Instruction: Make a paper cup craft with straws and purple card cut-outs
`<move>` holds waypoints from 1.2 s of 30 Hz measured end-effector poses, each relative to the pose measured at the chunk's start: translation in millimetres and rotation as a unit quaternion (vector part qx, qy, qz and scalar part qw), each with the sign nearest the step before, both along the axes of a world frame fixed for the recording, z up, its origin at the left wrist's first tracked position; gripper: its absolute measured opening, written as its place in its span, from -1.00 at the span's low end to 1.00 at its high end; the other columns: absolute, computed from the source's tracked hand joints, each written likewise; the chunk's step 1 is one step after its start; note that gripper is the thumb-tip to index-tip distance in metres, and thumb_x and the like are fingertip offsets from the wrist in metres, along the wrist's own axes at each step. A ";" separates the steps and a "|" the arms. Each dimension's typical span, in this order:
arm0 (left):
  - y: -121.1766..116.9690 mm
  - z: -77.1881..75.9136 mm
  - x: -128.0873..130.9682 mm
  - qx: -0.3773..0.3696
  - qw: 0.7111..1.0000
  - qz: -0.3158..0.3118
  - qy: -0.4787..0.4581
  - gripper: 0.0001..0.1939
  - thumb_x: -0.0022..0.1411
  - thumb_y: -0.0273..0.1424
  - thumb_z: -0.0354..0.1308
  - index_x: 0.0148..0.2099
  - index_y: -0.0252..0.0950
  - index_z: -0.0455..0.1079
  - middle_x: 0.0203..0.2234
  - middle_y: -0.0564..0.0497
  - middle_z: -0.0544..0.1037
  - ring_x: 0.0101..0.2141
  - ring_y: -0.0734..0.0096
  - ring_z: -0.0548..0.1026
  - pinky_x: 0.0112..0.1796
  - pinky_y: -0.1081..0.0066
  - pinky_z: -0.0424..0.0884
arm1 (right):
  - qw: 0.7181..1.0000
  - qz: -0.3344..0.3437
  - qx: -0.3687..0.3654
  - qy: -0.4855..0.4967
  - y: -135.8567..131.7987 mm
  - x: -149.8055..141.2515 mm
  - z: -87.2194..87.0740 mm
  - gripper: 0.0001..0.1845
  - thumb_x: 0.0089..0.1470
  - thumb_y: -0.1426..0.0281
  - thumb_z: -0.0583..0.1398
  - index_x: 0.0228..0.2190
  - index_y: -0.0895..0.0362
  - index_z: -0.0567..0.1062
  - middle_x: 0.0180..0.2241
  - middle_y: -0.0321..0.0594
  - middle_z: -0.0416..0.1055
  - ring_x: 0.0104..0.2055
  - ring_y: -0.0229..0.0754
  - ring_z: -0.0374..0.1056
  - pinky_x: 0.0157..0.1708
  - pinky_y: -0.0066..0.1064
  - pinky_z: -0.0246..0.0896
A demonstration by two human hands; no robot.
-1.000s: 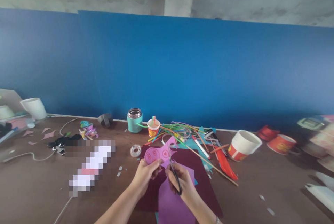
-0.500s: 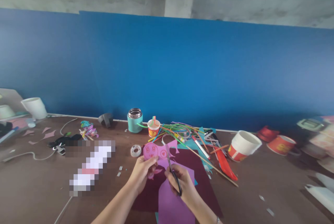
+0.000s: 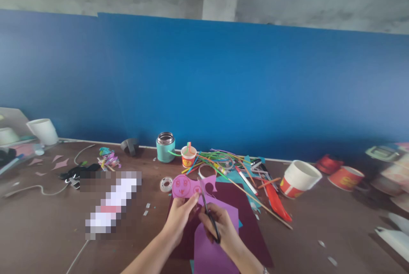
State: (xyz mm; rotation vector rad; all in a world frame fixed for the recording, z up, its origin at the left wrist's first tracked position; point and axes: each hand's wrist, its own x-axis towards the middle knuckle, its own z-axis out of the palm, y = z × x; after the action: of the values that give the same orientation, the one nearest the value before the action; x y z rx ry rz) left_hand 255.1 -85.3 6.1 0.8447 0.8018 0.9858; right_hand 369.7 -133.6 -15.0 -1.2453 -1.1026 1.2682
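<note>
My left hand (image 3: 181, 216) pinches a pink paper cutout (image 3: 181, 186) between thumb and fingers. A round face and a small heart in a circle are drawn on it in red, and a curved notch shows at its right end. My right hand (image 3: 219, 223) grips black-handled scissors (image 3: 211, 219), their blades reaching up to the cutout's lower edge beside my left thumb. Beneath both hands lies a purple paper sheet (image 3: 214, 250) on a dark maroon sheet (image 3: 252, 240).
A tape roll (image 3: 166, 184), a teal jar (image 3: 165, 148) and a small paper cup (image 3: 188, 156) stand behind my hands. Colourful pipe cleaners (image 3: 223, 159), a red marker (image 3: 246, 180) and a thin stick (image 3: 271, 211) lie behind right. Stacked paper cups (image 3: 300, 179) stand farther right.
The cutout has turned and shifted slightly left in my left hand, its face now more upright. My right hand and the scissors have moved a little left and down.
</note>
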 end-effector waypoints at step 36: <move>16.6 3.3 -12.1 0.020 0.998 -0.053 -0.018 -0.66 -0.09 -0.22 0.33 -0.41 -0.36 0.32 -0.65 0.10 0.42 -0.72 0.69 0.25 -0.74 0.64 0.02 | 0.999 -0.008 -0.037 -0.013 0.5 5.2 -4.2 -0.48 -0.23 -0.02 0.27 -0.52 0.21 0.39 -0.82 -0.54 0.05 -0.83 -0.48 -0.09 -0.84 -0.59 -0.19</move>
State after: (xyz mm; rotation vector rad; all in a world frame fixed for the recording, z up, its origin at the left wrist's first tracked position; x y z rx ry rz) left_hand 243.0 -68.7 9.4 0.8920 0.7006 0.9230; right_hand 374.9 -133.1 -19.2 -1.3272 -1.0711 1.2935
